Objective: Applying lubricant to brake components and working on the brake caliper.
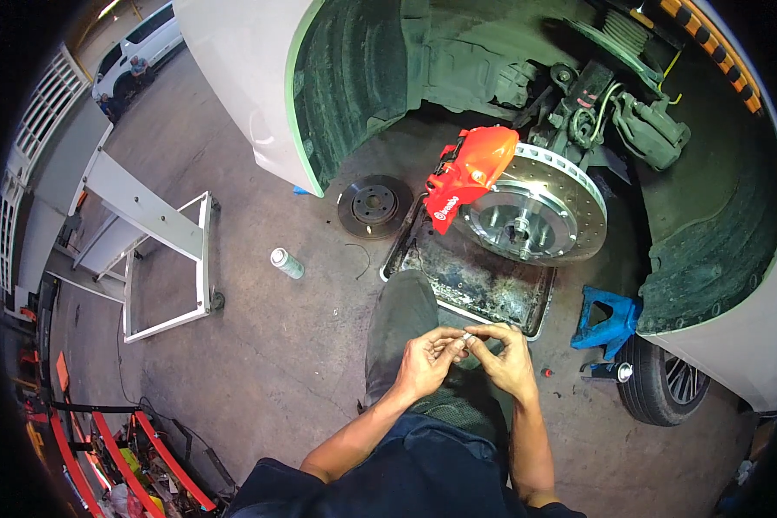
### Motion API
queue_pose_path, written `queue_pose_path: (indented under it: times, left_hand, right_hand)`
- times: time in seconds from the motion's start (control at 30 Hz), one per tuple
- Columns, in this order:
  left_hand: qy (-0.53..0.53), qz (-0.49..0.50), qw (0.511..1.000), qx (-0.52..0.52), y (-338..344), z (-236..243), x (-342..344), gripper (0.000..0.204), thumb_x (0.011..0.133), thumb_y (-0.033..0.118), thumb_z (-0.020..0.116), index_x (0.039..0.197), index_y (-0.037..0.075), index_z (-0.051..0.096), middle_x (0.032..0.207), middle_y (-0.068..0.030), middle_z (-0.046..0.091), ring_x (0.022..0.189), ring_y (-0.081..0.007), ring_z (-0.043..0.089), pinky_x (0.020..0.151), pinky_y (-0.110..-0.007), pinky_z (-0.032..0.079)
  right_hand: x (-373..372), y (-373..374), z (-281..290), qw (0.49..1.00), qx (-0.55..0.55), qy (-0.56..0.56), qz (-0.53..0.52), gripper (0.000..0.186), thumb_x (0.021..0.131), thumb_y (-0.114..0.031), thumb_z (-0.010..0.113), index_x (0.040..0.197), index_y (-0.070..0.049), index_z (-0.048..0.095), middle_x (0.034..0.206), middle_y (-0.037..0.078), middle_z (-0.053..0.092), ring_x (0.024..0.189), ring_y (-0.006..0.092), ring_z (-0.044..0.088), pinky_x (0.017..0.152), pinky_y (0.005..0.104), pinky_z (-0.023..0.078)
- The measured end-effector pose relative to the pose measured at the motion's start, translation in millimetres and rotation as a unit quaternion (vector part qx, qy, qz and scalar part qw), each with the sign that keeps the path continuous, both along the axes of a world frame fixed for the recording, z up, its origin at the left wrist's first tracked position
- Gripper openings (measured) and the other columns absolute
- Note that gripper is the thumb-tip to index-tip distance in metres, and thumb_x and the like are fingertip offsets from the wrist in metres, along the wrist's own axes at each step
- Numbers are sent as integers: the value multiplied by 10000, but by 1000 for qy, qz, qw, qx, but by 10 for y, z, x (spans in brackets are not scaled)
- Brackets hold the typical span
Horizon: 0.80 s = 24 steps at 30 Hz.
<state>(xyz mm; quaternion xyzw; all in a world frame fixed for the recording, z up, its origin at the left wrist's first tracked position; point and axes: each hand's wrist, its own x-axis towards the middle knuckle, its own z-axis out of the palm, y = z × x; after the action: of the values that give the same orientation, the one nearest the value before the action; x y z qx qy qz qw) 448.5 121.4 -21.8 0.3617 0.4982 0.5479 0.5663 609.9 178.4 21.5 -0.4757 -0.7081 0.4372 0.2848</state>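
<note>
Above my thighs both hands meet, fingertips almost touching. My left hand (426, 361) and my right hand (506, 358) pinch a small whitish piece (468, 337) between thumbs and forefingers; its exact kind is too small to make out. Ahead of them, in the wheel arch, a shiny drilled brake disc (585, 200) sits on the hub. A bright red brake caliper (483, 155) covers the disc's upper left part. An older grey caliper (652, 129) hangs behind it at the right, near the hose.
Below the disc lies a dirty drip tray (540, 312). A worn brake disc (367, 205) rests on the floor beside a spray can (287, 262). At the right are a blue jack stand (603, 321) and a wheel (665, 384). A white metal frame (203, 268) stands left.
</note>
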Motion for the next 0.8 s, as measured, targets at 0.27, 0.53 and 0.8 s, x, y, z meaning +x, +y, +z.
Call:
queue_pose_path:
  times: [0.27,0.53,0.8]
  left_hand:
    - [22,-51,998,4,48,-9,-86,213,925,59,665,1107,-49,647,991,-92,703,879,-124,660,796,-250,543]
    - [-64,16,998,-15,37,-63,-7,176,931,29,645,1093,-37,656,959,-79,708,805,-93,634,748,-234,524]
    - [-115,-44,992,-20,73,-112,-64,217,958,118,634,1125,-20,651,976,-77,706,806,-112,647,730,-251,547]
  right_hand:
    - [34,33,-24,1000,-11,-3,20,224,839,-144,720,1035,-38,745,940,109,739,937,180,677,895,323,471]
    - [14,3,-23,999,-21,11,24,267,840,-140,707,1074,-12,715,895,97,720,843,173,656,850,328,489]
    - [27,13,-131,1000,-12,24,-6,235,830,-114,715,1038,-3,703,822,63,681,799,145,618,801,308,485]
